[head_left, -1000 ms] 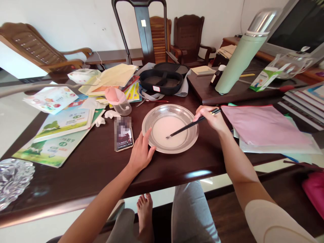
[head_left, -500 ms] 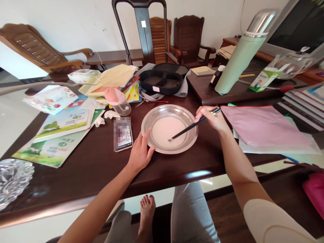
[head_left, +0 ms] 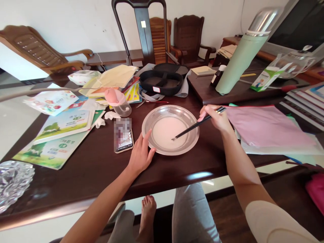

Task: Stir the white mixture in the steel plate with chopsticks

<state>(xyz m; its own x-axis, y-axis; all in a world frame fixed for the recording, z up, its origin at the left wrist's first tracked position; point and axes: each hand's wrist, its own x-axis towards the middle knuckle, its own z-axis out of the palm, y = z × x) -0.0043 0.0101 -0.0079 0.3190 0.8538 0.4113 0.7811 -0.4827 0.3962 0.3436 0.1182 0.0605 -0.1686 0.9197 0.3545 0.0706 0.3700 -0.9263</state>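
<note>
A round steel plate (head_left: 187,116) holding a pale white liquid sits on the dark wooden table (head_left: 101,162). My right hand (head_left: 215,118) pinches a pair of black chopsticks (head_left: 196,125), whose tips rest in the liquid right of the plate's middle. My left hand (head_left: 140,153) rests at the plate's near left rim, thumb against the edge and fingers on the table. A phone (head_left: 123,135) lies just left of that hand.
Books and papers (head_left: 63,123) cover the table's left; a pink-lidded cup (head_left: 117,100) lies on its side. A black case (head_left: 162,80) is behind the plate, a green thermos (head_left: 240,57) and pink folder (head_left: 265,126) to the right, a glass dish (head_left: 12,179) at far left.
The chopstick tips have slid a little to the right through the liquid. My left hand has stayed at the plate's rim.
</note>
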